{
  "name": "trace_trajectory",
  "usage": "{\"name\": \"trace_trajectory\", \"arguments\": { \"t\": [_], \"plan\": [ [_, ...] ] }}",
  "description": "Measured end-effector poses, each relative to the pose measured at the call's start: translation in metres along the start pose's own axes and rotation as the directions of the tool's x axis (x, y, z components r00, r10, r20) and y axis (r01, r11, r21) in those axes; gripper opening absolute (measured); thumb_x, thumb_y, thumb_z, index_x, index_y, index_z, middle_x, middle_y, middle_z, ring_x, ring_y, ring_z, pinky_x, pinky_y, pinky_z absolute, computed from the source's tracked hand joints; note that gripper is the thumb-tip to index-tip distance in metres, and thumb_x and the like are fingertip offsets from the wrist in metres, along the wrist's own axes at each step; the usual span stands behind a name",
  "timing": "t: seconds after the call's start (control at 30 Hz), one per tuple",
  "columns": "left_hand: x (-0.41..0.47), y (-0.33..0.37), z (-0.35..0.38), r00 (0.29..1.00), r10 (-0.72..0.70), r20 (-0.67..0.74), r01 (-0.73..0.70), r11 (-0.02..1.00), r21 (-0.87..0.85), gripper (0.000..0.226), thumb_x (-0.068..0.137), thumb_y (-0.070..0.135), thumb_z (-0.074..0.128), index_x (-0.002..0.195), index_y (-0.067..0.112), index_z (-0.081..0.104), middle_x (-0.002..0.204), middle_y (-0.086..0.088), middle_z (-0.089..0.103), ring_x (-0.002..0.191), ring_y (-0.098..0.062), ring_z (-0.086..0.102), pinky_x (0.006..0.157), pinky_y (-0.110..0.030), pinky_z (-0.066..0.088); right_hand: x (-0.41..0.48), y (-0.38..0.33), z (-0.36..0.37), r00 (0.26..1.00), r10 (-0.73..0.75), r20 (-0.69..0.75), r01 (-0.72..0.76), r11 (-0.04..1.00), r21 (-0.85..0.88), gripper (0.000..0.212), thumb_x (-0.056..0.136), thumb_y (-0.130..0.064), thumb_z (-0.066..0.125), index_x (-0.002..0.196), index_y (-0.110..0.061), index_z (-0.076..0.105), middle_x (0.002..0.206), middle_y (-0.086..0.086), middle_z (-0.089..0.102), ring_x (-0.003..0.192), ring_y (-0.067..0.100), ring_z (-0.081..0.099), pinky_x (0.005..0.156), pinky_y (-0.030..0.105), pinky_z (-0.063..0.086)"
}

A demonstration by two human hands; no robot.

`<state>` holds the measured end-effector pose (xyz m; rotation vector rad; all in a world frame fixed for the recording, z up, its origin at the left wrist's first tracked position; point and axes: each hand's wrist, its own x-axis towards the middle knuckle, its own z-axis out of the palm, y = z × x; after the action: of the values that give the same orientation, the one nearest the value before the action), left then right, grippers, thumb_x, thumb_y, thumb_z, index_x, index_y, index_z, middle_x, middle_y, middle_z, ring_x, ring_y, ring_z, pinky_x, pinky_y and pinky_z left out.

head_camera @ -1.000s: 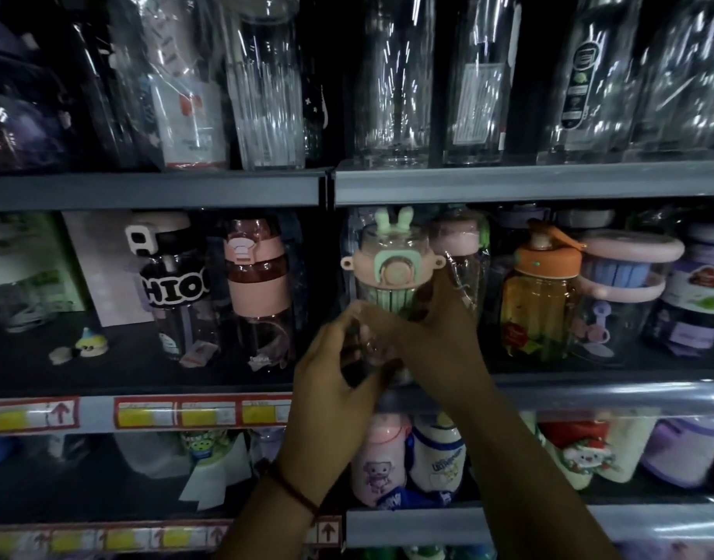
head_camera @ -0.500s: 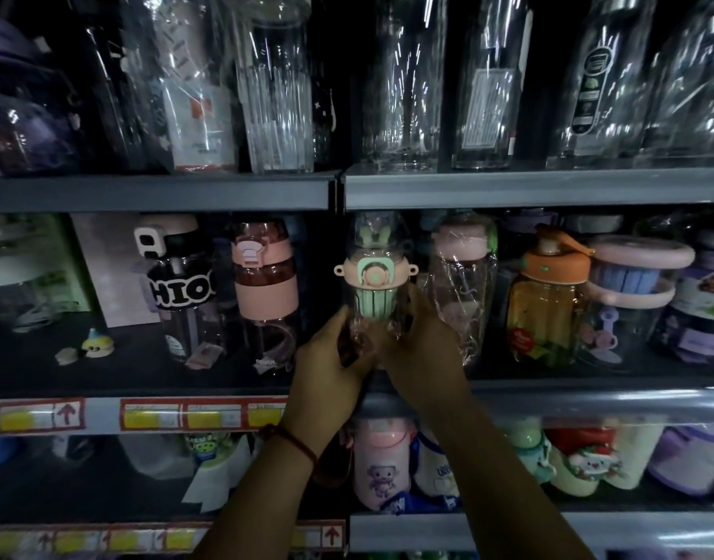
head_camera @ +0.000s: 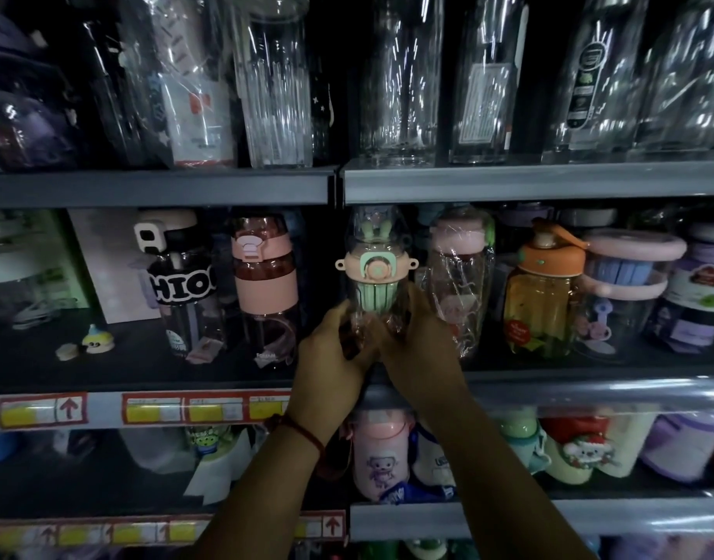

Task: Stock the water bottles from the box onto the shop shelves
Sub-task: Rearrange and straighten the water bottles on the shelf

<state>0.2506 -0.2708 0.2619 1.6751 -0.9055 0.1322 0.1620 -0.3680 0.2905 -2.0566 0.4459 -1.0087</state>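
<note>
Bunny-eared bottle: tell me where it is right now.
Head view, centre: the bunny-eared bottle at the middle shelf, gripped by left hand and right hand, just left of the pink-lidded bottle.

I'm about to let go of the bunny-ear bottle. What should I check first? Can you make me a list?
1. Left hand and right hand both grip the plastic-wrapped clear bottle with green bunny ears and peach lid: ok.
2. Bottle stands upright: ok.
3. Its base rests on the grey metal middle shelf: cannot tell, the hands hide it.
4. Free space towards the pink-banded tinted bottle on its left: ok.
5. Clear of the wrapped pink-lidded clear bottle on its right: cannot tell, they look very close.
</note>
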Motion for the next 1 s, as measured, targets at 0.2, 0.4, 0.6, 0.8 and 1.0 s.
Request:
{"name": "trace_trajectory", "arguments": {
  "t": [0.2, 0.4, 0.6, 0.8, 1.0],
  "plan": [
    [0.000, -0.001, 0.002, 1.000, 0.011, 0.000, -0.011, 1.000, 0.012, 0.065, 0.088, 0.022, 0.078, 0.146, 0.026, 0.049, 0.129, 0.010, 0.068, 0.118, -0.002, 0.063, 0.105, -0.037, 0.053, -0.001, 0.001, -0.001, 1.000, 0.007, -0.008, -0.007, 1.000, 0.004, 0.041, 0.098, -0.038, 0.068, 0.134, -0.024, 0.054, 0.120, -0.007, 0.072, 0.108, 0.013, 0.070, 0.095, 0.044, 0.059],
    [0.000, 0.003, 0.002, 1.000, 0.011, 0.011, -0.011, 1.000, 0.022, 0.065, 0.087, 0.019, 0.078, 0.145, 0.027, 0.049, 0.128, 0.008, 0.068, 0.118, -0.005, 0.063, 0.106, -0.038, 0.052, -0.002, 0.000, -0.004, 1.000, -0.002, 0.001, 0.002, 1.000, 0.006, 0.039, 0.100, -0.035, 0.066, 0.133, -0.021, 0.054, 0.121, -0.005, 0.072, 0.108, 0.013, 0.069, 0.093, 0.033, 0.056],
    [-0.014, 0.007, -0.003, 0.993, 0.108, 0.037, -0.112, 0.987, 0.114, 0.054, 0.090, 0.038, 0.074, 0.139, 0.027, 0.054, 0.130, 0.010, 0.065, 0.120, -0.005, 0.061, 0.105, -0.034, 0.051, -0.019, 0.000, -0.023, 0.988, -0.128, -0.088, 0.123, 0.991, -0.055, 0.007, 0.101, -0.021, 0.066, 0.108, -0.019, 0.064, 0.094, -0.009, 0.070, 0.080, -0.008, 0.064, 0.067, 0.008, 0.047],
    [-0.044, -0.009, -0.014, 0.956, 0.280, -0.087, -0.196, 0.832, 0.519, 0.025, 0.097, 0.028, 0.061, 0.117, 0.016, 0.071, 0.107, -0.002, 0.069, 0.085, -0.020, 0.066, 0.074, -0.041, 0.057, -0.023, 0.015, -0.054, 0.904, -0.144, -0.402, 0.114, 0.989, -0.097, 0.053, 0.091, -0.042, 0.068, 0.135, -0.020, 0.048, 0.130, 0.006, 0.056, 0.114, 0.024, 0.060, 0.089, 0.048, 0.058],
    [-0.047, -0.017, -0.017, 0.941, 0.338, 0.018, -0.267, 0.709, 0.653, 0.022, 0.096, 0.026, 0.052, 0.091, 0.017, 0.071, 0.095, 0.002, 0.067, 0.077, -0.023, 0.062, 0.073, -0.038, 0.049, 0.008, 0.023, -0.042, 0.946, 0.002, -0.324, -0.059, 0.984, -0.166, 0.093, 0.084, -0.043, 0.083, 0.153, -0.009, 0.030, 0.153, 0.016, 0.039, 0.137, 0.035, 0.047, 0.104, 0.054, 0.053]
  ]
}}
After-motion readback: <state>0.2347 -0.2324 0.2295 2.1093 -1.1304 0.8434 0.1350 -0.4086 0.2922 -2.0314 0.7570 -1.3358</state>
